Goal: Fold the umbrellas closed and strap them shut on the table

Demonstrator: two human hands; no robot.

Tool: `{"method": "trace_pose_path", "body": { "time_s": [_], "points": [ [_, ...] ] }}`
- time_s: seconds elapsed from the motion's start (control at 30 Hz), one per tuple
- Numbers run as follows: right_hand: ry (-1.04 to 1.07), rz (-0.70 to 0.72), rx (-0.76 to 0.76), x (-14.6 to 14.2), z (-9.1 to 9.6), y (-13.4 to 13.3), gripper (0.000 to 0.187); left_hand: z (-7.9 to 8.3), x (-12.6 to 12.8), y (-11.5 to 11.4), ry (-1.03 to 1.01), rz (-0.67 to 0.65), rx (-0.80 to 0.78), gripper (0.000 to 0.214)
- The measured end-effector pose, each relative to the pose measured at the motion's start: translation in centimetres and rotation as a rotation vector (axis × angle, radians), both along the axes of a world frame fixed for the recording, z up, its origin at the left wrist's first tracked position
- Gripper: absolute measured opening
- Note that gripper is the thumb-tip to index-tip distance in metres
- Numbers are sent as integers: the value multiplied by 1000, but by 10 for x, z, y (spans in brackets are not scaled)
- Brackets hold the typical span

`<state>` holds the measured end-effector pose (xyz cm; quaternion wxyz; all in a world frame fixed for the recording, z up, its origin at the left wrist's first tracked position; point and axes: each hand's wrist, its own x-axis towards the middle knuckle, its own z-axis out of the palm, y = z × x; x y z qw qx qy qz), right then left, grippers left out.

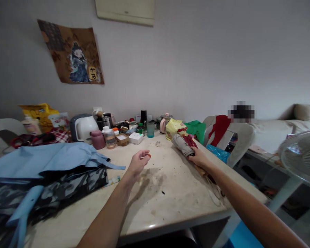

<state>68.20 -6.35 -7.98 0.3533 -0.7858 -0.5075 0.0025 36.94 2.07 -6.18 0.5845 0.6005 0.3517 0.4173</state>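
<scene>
arms (237,189) outstretched, left hand (139,161) half-curled, right hand (196,157) clasping

One grey bundle (182,145), one poster (74,57), one fan (303,156)

Matt cloth bundle (181,144), smooth tabletop (175,179), glossy plastic kettle (86,126), paper poster (64,51)

cloths (54,158) cover the left of the table (181,196), with a kettle (87,128) behind them. a cup (150,131) stands far centre; a bundle (181,144) lies nearer, to its right. beyond the table's right edge stands a fan (303,156).
</scene>
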Motion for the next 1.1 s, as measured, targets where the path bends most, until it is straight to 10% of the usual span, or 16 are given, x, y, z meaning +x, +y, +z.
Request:
{"method": "trace_pose_path", "body": {
  "time_s": [0.23, 0.43, 0.57, 0.7, 0.9, 1.1],
  "points": [
    [-294, -111, -358, -30, -13, 6, 58, -4, 4, 9, 37, 118, 118, 41],
    [-609, -38, -334, -60, 2, -7, 50, 15, -8, -22, 129, 76, 356, 36],
    [-709, 115, -217, -70, 1, 6, 46, 32, -44, -39, 288, 76, 715, 37],
    [-628, 327, -58, -89, -4, 31, 49, 29, -118, -28, 668, 454, 856, 39],
    [-385, 462, -130, -119, -10, 62, 49, 4, -262, -10, 1365, 840, 477, 45],
    [-197, 504, -213, -125, -41, 76, 48, -8, -311, 0, 1150, 753, 64, 12]
  ]
}}
